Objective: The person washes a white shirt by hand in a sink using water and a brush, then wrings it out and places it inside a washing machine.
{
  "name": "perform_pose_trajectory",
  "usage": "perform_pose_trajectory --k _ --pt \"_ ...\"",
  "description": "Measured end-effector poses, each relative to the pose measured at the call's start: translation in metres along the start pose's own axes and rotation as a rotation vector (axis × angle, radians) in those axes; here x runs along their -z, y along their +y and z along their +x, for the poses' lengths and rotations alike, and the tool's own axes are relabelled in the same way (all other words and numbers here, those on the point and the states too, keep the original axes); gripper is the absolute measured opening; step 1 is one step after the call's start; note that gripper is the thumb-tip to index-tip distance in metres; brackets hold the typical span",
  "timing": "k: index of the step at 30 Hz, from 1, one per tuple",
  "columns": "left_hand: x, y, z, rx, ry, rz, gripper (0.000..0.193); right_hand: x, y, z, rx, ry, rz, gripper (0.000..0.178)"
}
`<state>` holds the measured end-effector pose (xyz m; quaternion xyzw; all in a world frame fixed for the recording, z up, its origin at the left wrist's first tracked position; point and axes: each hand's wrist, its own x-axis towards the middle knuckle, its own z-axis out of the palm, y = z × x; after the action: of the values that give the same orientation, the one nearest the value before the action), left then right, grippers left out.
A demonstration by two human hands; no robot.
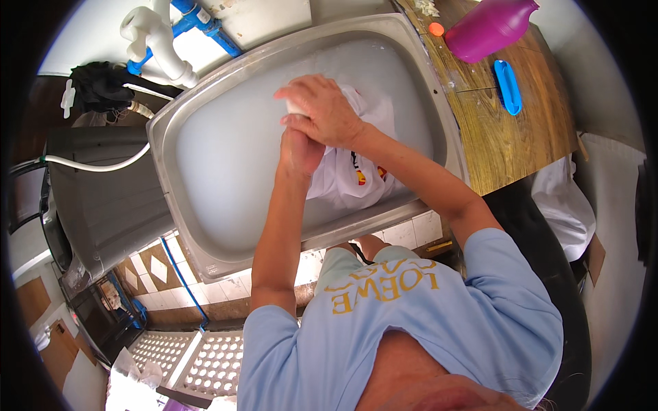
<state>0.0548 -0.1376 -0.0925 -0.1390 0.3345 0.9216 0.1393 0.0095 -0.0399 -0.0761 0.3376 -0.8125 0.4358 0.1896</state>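
A white garment with black, red and yellow print lies partly in cloudy water in a grey sink. Over the water my two hands are pressed together, with the cloth bunched at them. My left hand is closed on the garment, its fingers mostly hidden under the other hand. Across the top comes my right hand, fingers curled over. A white bit shows between its fingers and thumb; it looks like bunched cloth, though its outline is partly covered.
On the wooden counter to the right lie a purple bottle, a blue oblong brush or holder and an orange cap. White and blue pipes stand behind the sink. At left are a dark grey appliance and a white hose.
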Motion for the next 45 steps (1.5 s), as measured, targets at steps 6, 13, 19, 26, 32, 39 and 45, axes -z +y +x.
perform_pose_trajectory --k 6,13,19,26,32,39,45 --pt "-0.019 0.001 -0.007 0.102 -0.089 -0.189 0.043 -0.003 0.039 0.01 -0.242 0.011 -0.009 0.034" --pt "-0.009 0.001 -0.007 0.009 -0.048 -0.129 0.046 0.002 0.014 -0.002 -0.008 0.004 -0.045 0.035" --pt "-0.029 0.017 -0.015 0.078 -0.056 -0.035 0.046 0.05 0.068 0.006 -0.671 -0.047 0.313 0.031" --pt "-0.016 0.02 -0.009 0.016 -0.005 -0.005 0.048 0.203 0.097 -0.032 -0.445 -0.004 -0.308 0.031" --pt "-0.021 0.018 -0.012 0.053 0.001 -0.012 0.048 0.221 0.111 -0.067 -0.329 -0.068 -0.719 0.038" --pt "-0.028 0.027 -0.022 -0.003 -0.04 0.334 0.046 0.091 0.043 -0.014 -0.478 0.057 0.483 0.049" --pt "-0.035 0.055 -0.025 -0.093 -0.046 0.523 0.035 0.057 0.031 -0.002 -0.918 -0.334 1.066 0.044"
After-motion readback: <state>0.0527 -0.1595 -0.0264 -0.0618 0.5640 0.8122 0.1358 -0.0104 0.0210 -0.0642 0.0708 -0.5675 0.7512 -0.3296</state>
